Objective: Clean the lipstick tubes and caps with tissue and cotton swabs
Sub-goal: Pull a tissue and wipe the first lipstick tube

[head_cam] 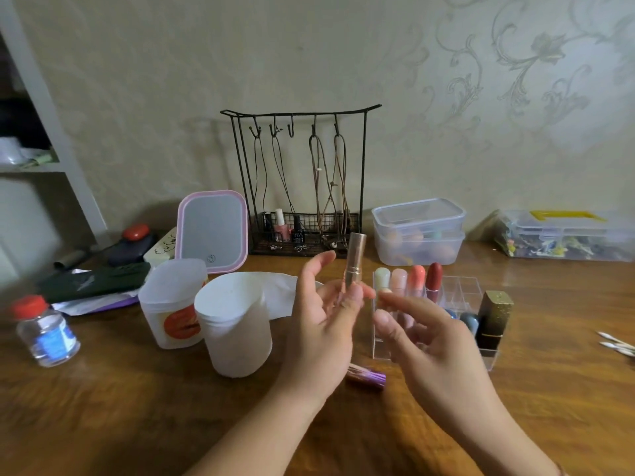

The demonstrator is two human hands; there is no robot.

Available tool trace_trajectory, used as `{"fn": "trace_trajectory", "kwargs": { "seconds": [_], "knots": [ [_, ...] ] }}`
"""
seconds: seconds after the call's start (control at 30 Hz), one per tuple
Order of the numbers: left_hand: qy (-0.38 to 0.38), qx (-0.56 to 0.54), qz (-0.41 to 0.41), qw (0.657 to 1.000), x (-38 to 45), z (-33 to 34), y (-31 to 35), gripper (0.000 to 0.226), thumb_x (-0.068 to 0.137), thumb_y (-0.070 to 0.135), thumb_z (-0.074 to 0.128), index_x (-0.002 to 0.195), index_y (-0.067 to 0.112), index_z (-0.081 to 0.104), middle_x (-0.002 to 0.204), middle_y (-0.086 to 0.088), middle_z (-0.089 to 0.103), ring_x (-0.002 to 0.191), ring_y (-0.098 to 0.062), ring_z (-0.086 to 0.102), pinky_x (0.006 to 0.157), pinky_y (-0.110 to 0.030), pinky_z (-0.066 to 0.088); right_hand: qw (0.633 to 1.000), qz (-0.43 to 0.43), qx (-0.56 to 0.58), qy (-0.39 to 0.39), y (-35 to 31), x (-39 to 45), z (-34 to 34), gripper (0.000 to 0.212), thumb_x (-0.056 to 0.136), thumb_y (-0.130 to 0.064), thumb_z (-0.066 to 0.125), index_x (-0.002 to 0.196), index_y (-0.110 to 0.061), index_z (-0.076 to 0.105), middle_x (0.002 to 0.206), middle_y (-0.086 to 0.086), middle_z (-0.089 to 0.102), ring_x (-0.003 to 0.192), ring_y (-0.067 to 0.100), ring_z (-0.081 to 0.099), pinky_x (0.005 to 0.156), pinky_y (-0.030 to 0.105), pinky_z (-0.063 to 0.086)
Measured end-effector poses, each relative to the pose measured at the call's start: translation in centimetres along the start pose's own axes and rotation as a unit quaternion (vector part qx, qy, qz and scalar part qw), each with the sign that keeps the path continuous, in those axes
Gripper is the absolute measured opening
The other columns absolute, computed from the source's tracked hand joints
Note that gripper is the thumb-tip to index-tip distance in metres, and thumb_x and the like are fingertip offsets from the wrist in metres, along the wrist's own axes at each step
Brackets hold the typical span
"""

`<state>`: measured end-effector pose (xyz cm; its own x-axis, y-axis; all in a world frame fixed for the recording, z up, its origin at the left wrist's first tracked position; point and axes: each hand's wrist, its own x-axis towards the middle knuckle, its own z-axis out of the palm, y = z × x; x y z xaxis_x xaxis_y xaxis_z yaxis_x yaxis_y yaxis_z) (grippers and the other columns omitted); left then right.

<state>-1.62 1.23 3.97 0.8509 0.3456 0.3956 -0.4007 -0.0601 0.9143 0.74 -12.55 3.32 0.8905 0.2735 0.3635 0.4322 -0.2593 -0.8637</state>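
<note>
In the head view, the left hand (323, 314) pinches a gold lipstick tube (355, 261) upright above the wooden table (137, 407), thumb against its base. The right hand (422, 334) hovers just right of it, fingers loosely spread, holding nothing. Behind stands a clear acrylic organizer (460, 293) with lipsticks; cotton swabs (616, 343) lie far right, a white tissue (278, 293) left.

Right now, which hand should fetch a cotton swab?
Right, probably. The left hand pinches the gold lipstick upright, while the right hand holds nothing visible and is nearer the swabs at the table's right edge.
</note>
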Motion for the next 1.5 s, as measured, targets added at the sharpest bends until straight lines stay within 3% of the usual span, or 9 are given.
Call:
{"fn": "trace_trajectory", "kwargs": {
  "seconds": [0.23, 0.47, 0.57, 0.67, 0.8, 0.93, 1.03, 1.23, 1.5],
  "knots": [
    [-0.036, -0.005, 0.014, 0.999, -1.6, 1.7, 1.0, 0.06, 0.091, 0.01, 0.058, 0.14, 0.031, 0.03, 0.098, 0.002, 0.075, 0.086, -0.01, 0.072, 0.065, -0.018, 0.055, 0.971, 0.057, 0.229, -0.048, -2.4, 0.2, -0.4, 0.014, 0.088, -0.017, 0.066, 0.097, -0.018, 0.076, 0.061, -0.004, 0.065, 0.046, 0.0, 0.05, 0.043, 0.009, 0.036],
    [-0.06, 0.128, 0.006, 0.99, -2.2, 2.4, 0.4, 0.075, 0.09, 0.014, 0.064, 0.146, 0.038, 0.021, 0.115, -0.002, 0.068, 0.099, -0.011, 0.068, 0.077, -0.024, 0.057, 0.972, 0.067, 0.222, -0.04, -1.5, 0.3, -1.1, 0.011, 0.084, -0.02, 0.07, 0.087, -0.014, 0.079, 0.077, 0.01, 0.074, 0.055, 0.011, 0.061, 0.046, 0.019, 0.045],
    [-0.106, 0.384, 0.095, 0.912, -2.4, 0.7, 2.1, 0.079, 0.083, 0.036, 0.07, 0.146, 0.036, 0.023, 0.13, 0.013, 0.055, 0.114, -0.001, 0.049, 0.095, -0.02, 0.045, 0.987, 0.02, 0.159, 0.017, -1.1, 0.3, -1.3, 0.022, 0.081, -0.035, 0.066, 0.09, -0.017, 0.077, 0.075, 0.004, 0.074, 0.062, 0.017, 0.069, 0.054, 0.031, 0.057],
    [0.013, 0.563, 0.27, 0.781, -1.7, -3.4, 4.0, 0.053, 0.081, 0.054, 0.062, 0.126, 0.026, 0.054, 0.125, 0.009, 0.056, 0.114, -0.013, 0.046, 0.093, -0.032, 0.043, 0.995, -0.03, 0.082, 0.044, -0.9, 0.5, -1.3, 0.034, 0.086, -0.048, 0.054, 0.088, -0.018, 0.069, 0.078, 0.008, 0.07, 0.067, 0.02, 0.063, 0.058, 0.022, 0.049],
    [0.086, 0.71, 0.058, 0.697, 0.7, -8.7, 4.3, 0.071, 0.081, 0.067, 0.051, 0.138, 0.026, 0.04, 0.15, 0.0, 0.033, 0.134, -0.027, 0.03, 0.105, -0.046, 0.033, 0.994, -0.072, -0.062, 0.053, -1.4, 1.9, 1.0, 0.045, 0.087, -0.068, 0.04, 0.093, -0.03, 0.063, 0.113, -0.006, 0.062, 0.109, 0.016, 0.053, 0.087, 0.04, 0.052],
    [0.038, 0.637, -0.061, 0.767, 1.1, -10.8, 3.0, 0.072, 0.082, 0.064, 0.055, 0.142, 0.031, 0.032, 0.147, 0.004, 0.04, 0.128, -0.021, 0.043, 0.095, -0.041, 0.047, 0.99, -0.093, -0.108, 0.015, -3.1, 4.5, 5.6, 0.039, 0.095, -0.055, 0.043, 0.109, -0.026, 0.066, 0.14, -0.001, 0.05, 0.133, 0.023, 0.034, 0.11, 0.046, 0.035],
    [0.031, 0.58, -0.046, 0.812, 0.7, -11.6, 3.1, 0.066, 0.081, 0.053, 0.064, 0.139, 0.037, 0.036, 0.141, 0.011, 0.047, 0.122, -0.014, 0.048, 0.089, -0.034, 0.051, 0.985, -0.104, -0.135, 0.026, -3.2, 6.3, 8.9, 0.04, 0.099, -0.047, 0.043, 0.115, -0.016, 0.062, 0.131, 0.004, 0.058, 0.128, 0.028, 0.037, 0.1, 0.039, 0.034],
    [-0.01, 0.575, -0.011, 0.818, 0.0, -12.3, 3.5, 0.069, 0.078, 0.043, 0.065, 0.139, 0.04, 0.032, 0.141, 0.013, 0.047, 0.122, -0.013, 0.047, 0.089, -0.033, 0.051, 0.958, -0.086, -0.272, 0.013, -2.3, 7.0, 11.3, 0.042, 0.098, -0.06, 0.031, 0.115, -0.025, 0.048, 0.086, 0.0, 0.066, 0.086, 0.026, 0.063, 0.059, 0.033, 0.038],
    [0.037, 0.639, 0.005, 0.769, 0.5, -12.0, 2.8, 0.066, 0.081, 0.059, 0.055, 0.138, 0.039, 0.029, 0.14, 0.011, 0.048, 0.12, -0.015, 0.05, 0.084, -0.034, 0.053, 0.938, -0.167, -0.302, 0.035, -3.7, 7.8, 9.9, 0.041, 0.101, -0.053, 0.031, 0.11, -0.016, 0.047, 0.065, 0.002, 0.056, 0.066, 0.037, 0.063, 0.047, 0.033, 0.031]
  ]
}}
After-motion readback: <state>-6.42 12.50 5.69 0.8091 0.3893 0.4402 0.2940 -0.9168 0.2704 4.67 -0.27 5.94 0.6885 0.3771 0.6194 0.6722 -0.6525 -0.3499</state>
